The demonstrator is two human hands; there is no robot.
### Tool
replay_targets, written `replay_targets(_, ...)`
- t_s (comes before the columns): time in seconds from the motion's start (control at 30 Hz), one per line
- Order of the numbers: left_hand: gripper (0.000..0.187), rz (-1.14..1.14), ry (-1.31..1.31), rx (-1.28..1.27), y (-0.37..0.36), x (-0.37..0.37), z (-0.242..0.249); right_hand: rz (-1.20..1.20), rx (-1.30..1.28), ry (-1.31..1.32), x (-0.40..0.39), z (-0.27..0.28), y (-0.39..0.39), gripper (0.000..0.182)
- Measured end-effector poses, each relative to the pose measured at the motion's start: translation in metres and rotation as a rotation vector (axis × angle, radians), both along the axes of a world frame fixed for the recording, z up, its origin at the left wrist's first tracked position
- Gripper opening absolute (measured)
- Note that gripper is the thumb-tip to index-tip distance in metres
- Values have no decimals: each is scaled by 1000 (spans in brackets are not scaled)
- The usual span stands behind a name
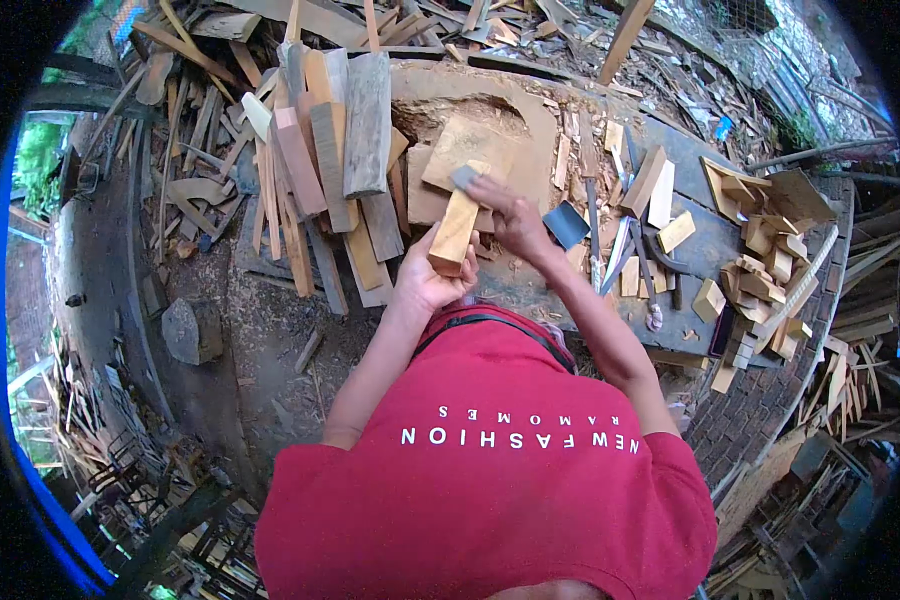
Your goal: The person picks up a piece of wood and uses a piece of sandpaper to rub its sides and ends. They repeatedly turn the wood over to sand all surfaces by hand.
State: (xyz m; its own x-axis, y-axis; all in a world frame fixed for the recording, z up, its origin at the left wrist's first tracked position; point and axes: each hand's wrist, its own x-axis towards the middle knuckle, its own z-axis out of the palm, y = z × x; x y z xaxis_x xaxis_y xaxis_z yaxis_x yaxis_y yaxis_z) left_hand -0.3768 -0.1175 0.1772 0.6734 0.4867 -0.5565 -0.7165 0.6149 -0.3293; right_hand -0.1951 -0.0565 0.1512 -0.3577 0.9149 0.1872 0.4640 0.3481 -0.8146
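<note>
My left hand [432, 272] is wrapped round the near end of a wooden block [455, 228], which points away from me above the bench. Over its far end, my right hand [515, 215] presses a small grey piece of sandpaper [463, 177] with its fingers; the hand is slightly blurred. Beyond the block lie flat wooden boards [482, 148], stacked on the worktop. A dark, slightly curled sheet [566, 226] rests just right of my right hand.
Long wood offcuts [367, 125] lean in a pile at the left. Hand tools, including a dark curved one [662, 255], lie to the right. Further right are many small cut blocks [765, 275]. A log stump [192, 331] stands on the ground at the left.
</note>
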Motion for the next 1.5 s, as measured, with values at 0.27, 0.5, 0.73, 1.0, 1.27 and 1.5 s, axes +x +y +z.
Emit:
replay_targets(0.27,31,77,43,39,-8,4,-13,278,-29,136,2,68,-67,49)
replay_targets(0.5,39,14,52,-35,-3,3,1,21,40,-31,5,-12,10,39)
replay_targets(0.73,41,15,53,-28,2,5,8,-18,-58,-35,2,4,9,44)
replay_targets(1.0,33,55,370,-192,1,19,10,236,21,80,7,60,-57,55)
replay_targets(1.27,41,25,22,-60,-2,7,2,-32,-38,-129,6,-22,29,53)
replay_targets(1.5,38,10,46,-19,-3,10,-1,74,-7,-55,1,45,-39,51)
